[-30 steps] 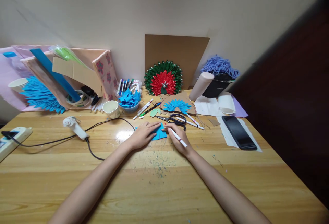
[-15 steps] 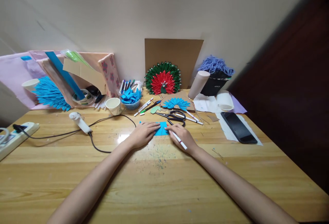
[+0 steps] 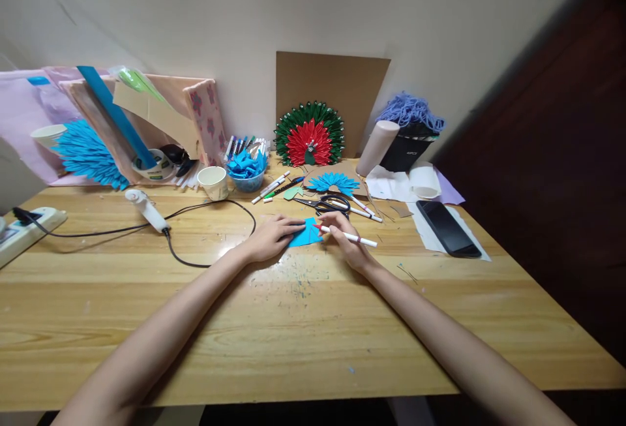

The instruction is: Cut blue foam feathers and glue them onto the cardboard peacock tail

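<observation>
Left hand [image 3: 270,238] lies flat with fingers pressing the small blue folded paper piece [image 3: 304,234] onto the wooden table [image 3: 303,321]. Right hand [image 3: 348,246] grips a white marker pen [image 3: 348,237], red tip touching the paper's right edge. Black-handled scissors [image 3: 327,204] lie just behind (blades pointing left), apart from both hands

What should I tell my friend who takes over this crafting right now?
Left hand: flat on the blue paper, pinning it to the table.
Right hand: holds a white marker, red tip at the paper's right edge.
Nearby: scissors just behind, blue fan piece behind them.
Done: paper looks folded.
Left: marking it, probably; no line is visible yet.
</observation>
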